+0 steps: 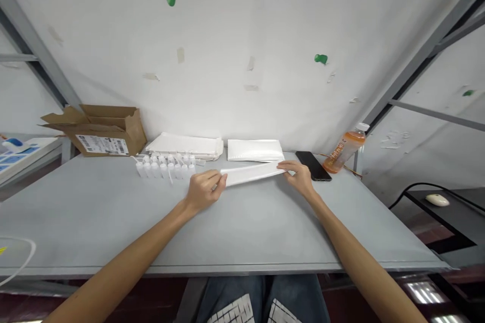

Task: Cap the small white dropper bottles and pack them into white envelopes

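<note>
- Left hand (204,191): fingers curled closed, pinching the left end of a folded white strip (252,174), centre of the frame.
- Right hand (297,177): fingers bent over the strip's right end, gripping it.
- Strip: held flat, just above the grey table (170,227).
- White squeeze bottles (164,167): rows, behind the left hand.
- White folded stack (253,150): behind the strip.
- Smartphone (312,165): just beyond the right hand.
- Orange drink bottle (344,148): right of the smartphone, lying tilted.
- Cardboard box (102,131): open, far left of the table.

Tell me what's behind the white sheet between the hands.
Behind the folded white sheet, a flat white packet lies on the grey table; what's under the sheet is hidden.
</note>
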Demonstrator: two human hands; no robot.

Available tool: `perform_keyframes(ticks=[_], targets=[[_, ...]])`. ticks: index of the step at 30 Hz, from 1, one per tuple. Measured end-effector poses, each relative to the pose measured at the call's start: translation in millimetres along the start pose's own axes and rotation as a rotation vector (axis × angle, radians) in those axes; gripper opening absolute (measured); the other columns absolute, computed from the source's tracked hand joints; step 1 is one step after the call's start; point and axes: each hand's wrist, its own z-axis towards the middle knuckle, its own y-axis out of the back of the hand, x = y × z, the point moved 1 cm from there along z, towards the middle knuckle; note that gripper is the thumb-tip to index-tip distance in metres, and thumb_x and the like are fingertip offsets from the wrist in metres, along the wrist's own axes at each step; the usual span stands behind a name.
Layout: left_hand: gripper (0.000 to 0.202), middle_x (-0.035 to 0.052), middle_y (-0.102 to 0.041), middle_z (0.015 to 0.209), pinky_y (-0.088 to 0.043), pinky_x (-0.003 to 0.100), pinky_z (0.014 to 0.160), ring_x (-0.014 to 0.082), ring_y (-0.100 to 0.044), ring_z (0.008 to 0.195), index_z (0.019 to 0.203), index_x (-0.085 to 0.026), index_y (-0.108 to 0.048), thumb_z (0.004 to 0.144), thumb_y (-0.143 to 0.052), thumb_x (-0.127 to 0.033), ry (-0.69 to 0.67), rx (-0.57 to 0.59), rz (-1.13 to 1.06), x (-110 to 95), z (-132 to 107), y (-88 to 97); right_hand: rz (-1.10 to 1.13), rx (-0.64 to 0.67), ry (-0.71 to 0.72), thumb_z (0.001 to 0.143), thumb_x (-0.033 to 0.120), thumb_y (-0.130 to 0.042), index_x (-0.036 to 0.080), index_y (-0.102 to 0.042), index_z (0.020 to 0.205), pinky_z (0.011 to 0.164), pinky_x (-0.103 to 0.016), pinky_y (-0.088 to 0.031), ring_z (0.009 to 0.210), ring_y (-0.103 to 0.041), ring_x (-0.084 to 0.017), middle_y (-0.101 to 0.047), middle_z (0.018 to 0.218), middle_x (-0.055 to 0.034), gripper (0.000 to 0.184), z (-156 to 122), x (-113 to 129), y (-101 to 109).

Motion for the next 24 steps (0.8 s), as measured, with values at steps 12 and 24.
perform_keyframes(ticks=[12,24], targets=[[0.037,0.0103,-0.063,0.137,-0.052,0.042,0.101,0.0272,-0.059,0.125,0.121,-0.024,-0.071,0.1,-0.047,-0.041,-0.011,0.533,-0.033,-3,-15,-17.2,-0.033,0.44,0.208,0.072,0.007,-0.059,0.024,-0.078,0.088,0.084,-0.033,-0.051,0.097,-0.069,-0.023,-0.075,0.106,-0.0028,0.03,-14,22,0],[0.024,0.0073,-0.075,0.116,-0.056,0.036,0.092,0.025,-0.069,0.111,0.097,-0.025,-0.079,0.092,-0.063,-0.042,-0.045,0.606,-0.117,2,-14,-0.9,0.359,0.55,-0.036,0.082,0.046,-0.067,0.019,-0.077,0.079,0.073,-0.03,-0.049,0.079,-0.065,-0.019,-0.074,0.084,-0.0055,0.029,-6,27,1]])
